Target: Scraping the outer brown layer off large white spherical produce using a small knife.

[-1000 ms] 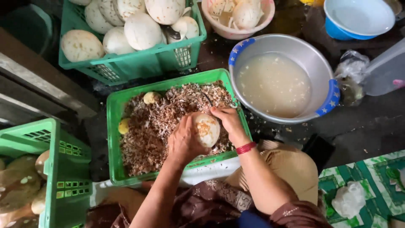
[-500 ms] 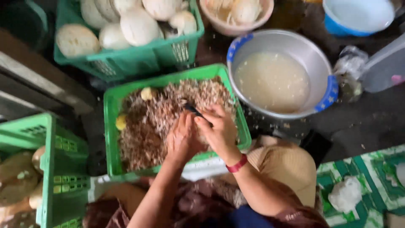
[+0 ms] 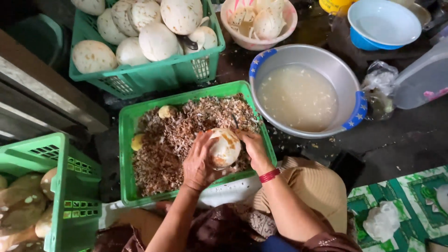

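Observation:
My left hand (image 3: 198, 161) cups a pale peeled coconut (image 3: 225, 147) from the left and holds it over a green crate (image 3: 125, 140) full of brown shavings. My right hand (image 3: 253, 147), with a red band at the wrist, presses against the coconut's right side. It grips a small knife whose dark blade (image 3: 235, 122) sticks out above the fingers. The coconut shows orange-brown patches on top. Two small yellowish pieces (image 3: 166, 111) lie among the shavings at the crate's far left.
A metal basin of cloudy liquid (image 3: 298, 95) stands right of the crate. Behind are a green crate of whole peeled coconuts (image 3: 140, 77), a pink bowl of coconuts (image 3: 259, 21) and a blue bowl (image 3: 382, 23). Another green crate (image 3: 70, 186) stands at my left.
Both hands turned the coconut, which my hands covered half a second ago and which now shows its top. The hands stayed over the crate's near right part.

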